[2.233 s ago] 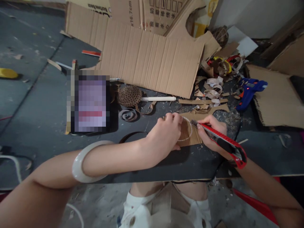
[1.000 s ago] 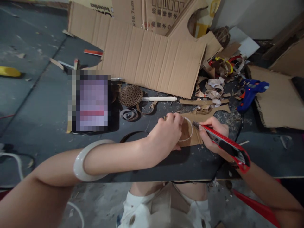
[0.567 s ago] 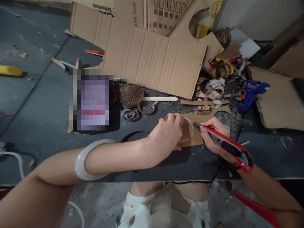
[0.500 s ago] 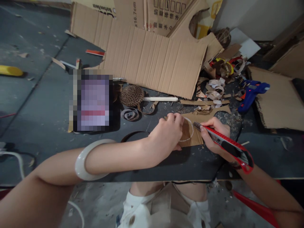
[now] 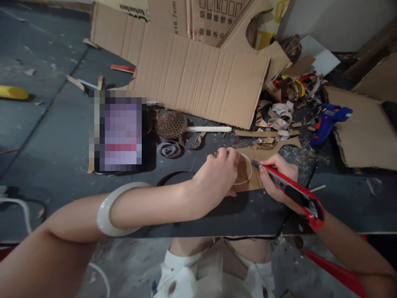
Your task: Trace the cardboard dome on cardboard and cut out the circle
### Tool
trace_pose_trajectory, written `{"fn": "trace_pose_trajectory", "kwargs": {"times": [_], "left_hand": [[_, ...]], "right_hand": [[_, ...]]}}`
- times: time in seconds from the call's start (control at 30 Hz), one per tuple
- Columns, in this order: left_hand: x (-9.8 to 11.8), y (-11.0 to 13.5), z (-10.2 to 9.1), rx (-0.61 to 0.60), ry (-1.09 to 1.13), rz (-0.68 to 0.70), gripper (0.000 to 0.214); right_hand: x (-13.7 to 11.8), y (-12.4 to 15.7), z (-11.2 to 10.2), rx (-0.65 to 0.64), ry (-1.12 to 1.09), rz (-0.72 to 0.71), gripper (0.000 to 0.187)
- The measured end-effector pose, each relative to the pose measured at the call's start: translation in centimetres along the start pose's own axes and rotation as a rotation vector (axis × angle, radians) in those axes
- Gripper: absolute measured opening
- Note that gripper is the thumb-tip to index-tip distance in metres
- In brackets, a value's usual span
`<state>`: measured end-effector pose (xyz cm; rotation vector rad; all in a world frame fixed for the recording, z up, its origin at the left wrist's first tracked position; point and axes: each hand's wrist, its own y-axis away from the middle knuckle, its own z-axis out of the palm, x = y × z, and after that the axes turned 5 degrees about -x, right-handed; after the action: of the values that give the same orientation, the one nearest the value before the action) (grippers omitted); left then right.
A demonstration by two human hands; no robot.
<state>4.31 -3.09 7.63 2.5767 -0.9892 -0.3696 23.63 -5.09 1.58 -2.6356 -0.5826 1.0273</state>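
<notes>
My left hand (image 5: 218,174) grips the left side of a brown cardboard piece (image 5: 251,182), and a white bangle (image 5: 114,211) circles that forearm. A white circle (image 5: 245,169) is drawn on the cardboard, partly hidden by my left fingers. My right hand (image 5: 277,178) holds a red and black utility knife (image 5: 291,192) like a pen. The knife's metal tip sits at the right edge of the white circle, on or just above the cardboard.
The cardboard lies on a dark work board (image 5: 257,219). Beyond it are a large corrugated sheet (image 5: 198,78), cardboard scraps (image 5: 279,118), a woven ball (image 5: 171,125), a white rod (image 5: 209,129) and a blue glue gun (image 5: 327,124). A pixelated rectangle (image 5: 119,134) lies left.
My right hand and the knife have shifted slightly left and toward the circle's edge. My left hand stays on the cardboard, and the view has drifted slightly.
</notes>
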Motion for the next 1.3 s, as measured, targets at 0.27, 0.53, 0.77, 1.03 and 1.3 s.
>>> {"fn": "trace_pose_trajectory", "kwargs": {"times": [0.27,0.53,0.77,1.03,1.3], "left_hand": [[0.01,-0.02,-0.02,-0.007,0.006,-0.001,0.076],[0.04,-0.03,-0.09,-0.008,0.009,0.000,0.073],[0.07,0.01,-0.13,-0.020,0.013,0.003,0.071],[0.05,-0.01,0.07,-0.011,-0.002,-0.008,0.072],[-0.02,0.03,-0.11,-0.006,0.008,-0.003,0.073]], "right_hand": [[-0.21,-0.05,-0.28,0.015,0.004,0.018,0.010],[-0.30,0.06,-0.30,0.026,0.004,0.017,0.010],[-0.16,0.23,0.06,-0.033,0.003,0.029,0.010],[-0.16,0.14,-0.18,0.001,0.013,0.011,0.011],[-0.99,-0.22,-0.53,0.031,0.007,0.024,0.011]]}}
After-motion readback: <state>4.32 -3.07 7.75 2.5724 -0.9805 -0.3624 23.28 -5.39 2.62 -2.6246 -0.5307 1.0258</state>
